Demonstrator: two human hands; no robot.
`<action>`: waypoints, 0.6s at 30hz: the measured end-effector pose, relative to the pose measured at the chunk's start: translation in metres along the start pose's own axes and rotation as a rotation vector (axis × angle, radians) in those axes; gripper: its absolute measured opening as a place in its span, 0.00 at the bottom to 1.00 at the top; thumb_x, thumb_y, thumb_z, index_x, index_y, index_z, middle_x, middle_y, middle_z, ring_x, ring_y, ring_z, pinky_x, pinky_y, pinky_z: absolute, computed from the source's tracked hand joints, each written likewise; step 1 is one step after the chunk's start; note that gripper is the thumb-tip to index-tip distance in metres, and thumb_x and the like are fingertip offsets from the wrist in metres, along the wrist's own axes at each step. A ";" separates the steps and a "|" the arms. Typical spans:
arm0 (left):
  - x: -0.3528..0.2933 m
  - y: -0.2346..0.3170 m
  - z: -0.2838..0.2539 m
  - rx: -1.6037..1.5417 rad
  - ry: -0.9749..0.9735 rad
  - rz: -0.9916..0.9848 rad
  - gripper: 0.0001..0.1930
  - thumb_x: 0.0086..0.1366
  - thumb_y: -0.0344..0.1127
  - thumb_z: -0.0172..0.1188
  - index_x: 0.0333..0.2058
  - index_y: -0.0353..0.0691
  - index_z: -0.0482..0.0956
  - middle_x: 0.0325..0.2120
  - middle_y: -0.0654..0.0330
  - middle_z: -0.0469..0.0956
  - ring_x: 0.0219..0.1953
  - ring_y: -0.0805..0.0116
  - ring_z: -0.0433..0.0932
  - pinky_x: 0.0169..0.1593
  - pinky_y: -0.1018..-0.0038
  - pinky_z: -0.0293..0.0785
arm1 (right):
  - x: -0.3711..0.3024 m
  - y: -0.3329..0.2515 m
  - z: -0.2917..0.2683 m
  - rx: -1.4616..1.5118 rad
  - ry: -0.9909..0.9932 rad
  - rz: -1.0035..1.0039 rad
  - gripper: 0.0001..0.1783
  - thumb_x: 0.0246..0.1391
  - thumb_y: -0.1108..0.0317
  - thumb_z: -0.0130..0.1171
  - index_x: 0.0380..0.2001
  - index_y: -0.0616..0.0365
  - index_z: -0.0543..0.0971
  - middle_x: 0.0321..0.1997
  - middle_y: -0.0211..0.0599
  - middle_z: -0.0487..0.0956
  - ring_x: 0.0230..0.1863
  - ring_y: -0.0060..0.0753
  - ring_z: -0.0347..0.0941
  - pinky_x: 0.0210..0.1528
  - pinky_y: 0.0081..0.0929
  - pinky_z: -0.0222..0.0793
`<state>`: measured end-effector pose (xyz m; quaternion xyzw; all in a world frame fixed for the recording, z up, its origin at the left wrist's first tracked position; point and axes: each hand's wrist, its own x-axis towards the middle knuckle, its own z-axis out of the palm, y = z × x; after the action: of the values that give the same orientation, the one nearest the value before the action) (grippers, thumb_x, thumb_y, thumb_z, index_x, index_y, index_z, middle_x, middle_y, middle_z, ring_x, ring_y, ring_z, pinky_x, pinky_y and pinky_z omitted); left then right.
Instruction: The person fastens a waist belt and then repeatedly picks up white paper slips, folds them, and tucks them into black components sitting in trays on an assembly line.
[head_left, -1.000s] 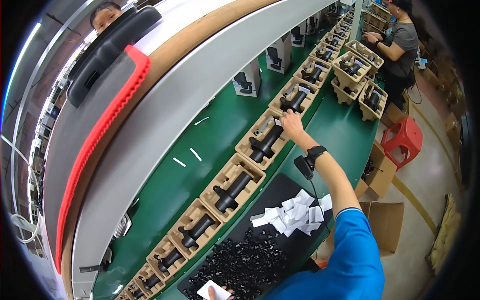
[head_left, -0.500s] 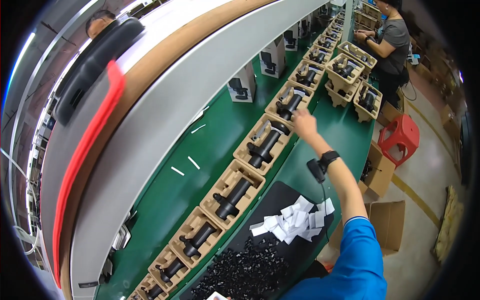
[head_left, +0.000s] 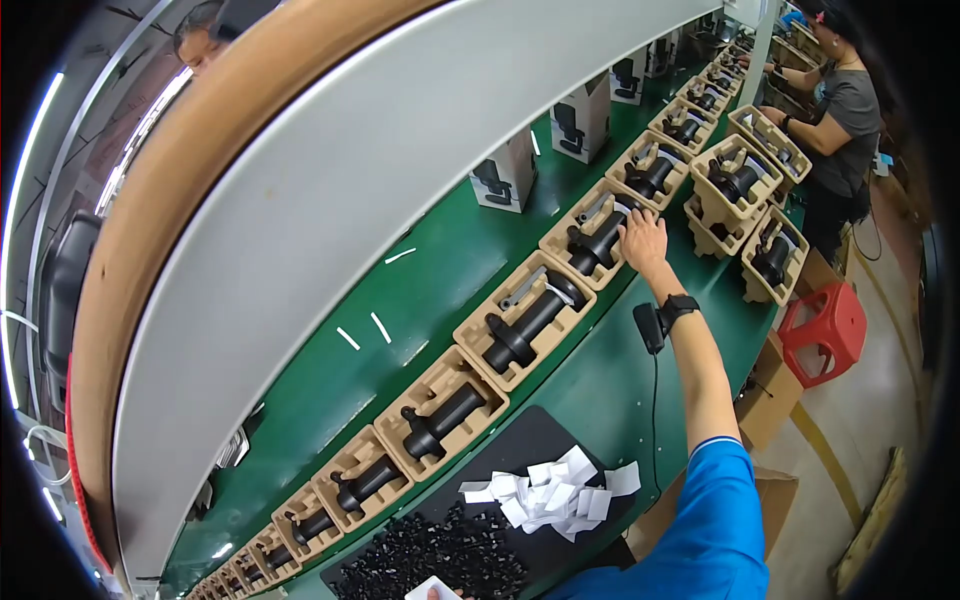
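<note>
My right hand (head_left: 643,240) reaches forward with its fingers stretched out, resting at the near edge of a brown moulded pulp tray (head_left: 553,240) in the row. In that tray lie a black tubular device (head_left: 597,243) and a grey flat part (head_left: 594,208). Close to me in the row, another tray (head_left: 463,335) holds a similar black device (head_left: 530,325). At the lower edge only the fingertips of my left hand (head_left: 434,594) show, closed on a white flat card (head_left: 428,586); most of that hand is out of view.
White paper slips (head_left: 560,492) and a heap of small black parts (head_left: 430,555) lie on a black mat (head_left: 525,430). Printed boxes (head_left: 505,175) stand beyond the row. Filled trays (head_left: 740,180) are stacked at right, near a co-worker (head_left: 848,120) and a red stool (head_left: 825,335).
The whole view has shifted, so the row and table sit differently in it. My right hand stays by the same tray, its fingers now more spread over the edge.
</note>
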<state>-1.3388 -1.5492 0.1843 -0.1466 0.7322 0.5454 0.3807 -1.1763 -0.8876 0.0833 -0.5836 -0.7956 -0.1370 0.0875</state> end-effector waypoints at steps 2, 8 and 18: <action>-0.006 0.008 0.010 -0.021 0.037 -0.021 0.20 0.63 0.41 0.54 0.45 0.28 0.70 0.31 0.48 0.77 0.29 0.57 0.79 0.31 0.67 0.78 | -0.002 0.002 0.012 -0.007 0.128 -0.021 0.20 0.58 0.56 0.43 0.44 0.59 0.73 0.47 0.34 0.72 0.48 0.37 0.65 0.48 0.41 0.59; -0.020 0.008 0.025 -0.030 0.075 0.014 0.20 0.62 0.40 0.55 0.47 0.30 0.69 0.33 0.49 0.77 0.31 0.58 0.79 0.33 0.67 0.77 | 0.011 -0.006 0.006 0.068 -0.013 0.047 0.17 0.56 0.57 0.45 0.41 0.57 0.73 0.46 0.31 0.73 0.49 0.35 0.66 0.47 0.41 0.60; -0.032 0.013 0.005 -0.185 -0.085 -0.054 0.23 0.59 0.39 0.56 0.49 0.31 0.68 0.39 0.47 0.76 0.37 0.56 0.78 0.39 0.67 0.77 | -0.066 -0.057 -0.105 0.714 0.376 -0.298 0.16 0.41 0.71 0.57 0.37 0.65 0.74 0.40 0.49 0.73 0.45 0.51 0.66 0.45 0.42 0.65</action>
<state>-1.3234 -1.5462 0.2158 -0.1775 0.6579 0.6058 0.4107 -1.2132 -0.9966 0.1561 -0.3604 -0.8388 0.0320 0.4069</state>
